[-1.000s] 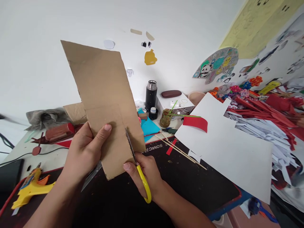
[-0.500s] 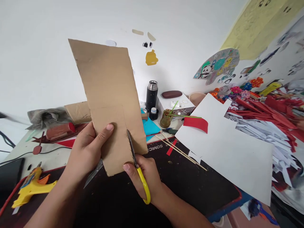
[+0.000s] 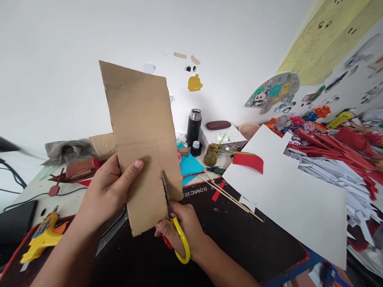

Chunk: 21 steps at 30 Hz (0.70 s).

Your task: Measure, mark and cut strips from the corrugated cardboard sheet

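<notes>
Several skewers [image 3: 230, 197] lie beside white paper [image 3: 287, 191].

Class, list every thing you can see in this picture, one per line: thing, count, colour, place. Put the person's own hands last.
cardboard sheet: 1, brown, held upright at centre
scissors: 1, yellow handle, blade in cardboard's lower edge
glue gun: 1, yellow, lower left
desk mat: 1, black, under the hands
flask: 1, black, by back wall
white sheet: 1, right of mat
red paper piece: 1, on white sheet
wooden sticks: several, tan, on mat
blue paper: 1, behind cardboard
left hand: grips cardboard
right hand: holds scissors
</notes>
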Tool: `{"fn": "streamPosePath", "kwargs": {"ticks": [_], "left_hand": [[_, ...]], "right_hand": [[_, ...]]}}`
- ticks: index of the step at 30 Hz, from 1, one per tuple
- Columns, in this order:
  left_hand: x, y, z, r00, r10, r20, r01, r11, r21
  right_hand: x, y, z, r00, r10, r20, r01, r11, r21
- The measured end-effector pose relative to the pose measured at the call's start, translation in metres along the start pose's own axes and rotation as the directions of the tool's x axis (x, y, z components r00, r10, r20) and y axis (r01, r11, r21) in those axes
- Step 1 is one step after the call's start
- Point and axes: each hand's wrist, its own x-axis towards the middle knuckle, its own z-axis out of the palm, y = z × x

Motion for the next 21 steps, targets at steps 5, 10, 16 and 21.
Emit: {"fn": "streamPosePath", "kwargs": {"ticks": [5, 10, 16, 21], "left_hand": [[-0.004, 0.005, 0.008, 1.000, 0.023, 0.011, -0.024, 0.997, 0.073], [-0.004, 0.000, 0.013, 0.996, 0.077, -0.049, -0.068, 0.983, 0.170], [-0.004, -0.004, 0.012, 0.998, 0.055, -0.029, -0.050, 0.986, 0.156], [-0.005, -0.007, 0.014, 0.997, 0.057, -0.043, -0.051, 0.991, 0.124]], "right_hand": [[0.002, -0.007, -0.003, 0.999, -0.025, -0.044, 0.026, 0.999, 0.026], [0.000, -0.006, -0.007, 0.997, 0.062, -0.055, -0.060, 0.997, 0.038], [-0.002, -0.008, -0.007, 0.997, 0.042, -0.060, -0.044, 0.999, -0.023], [-0.004, -0.008, -0.005, 0.994, 0.027, -0.109, -0.041, 0.992, -0.123]]}}
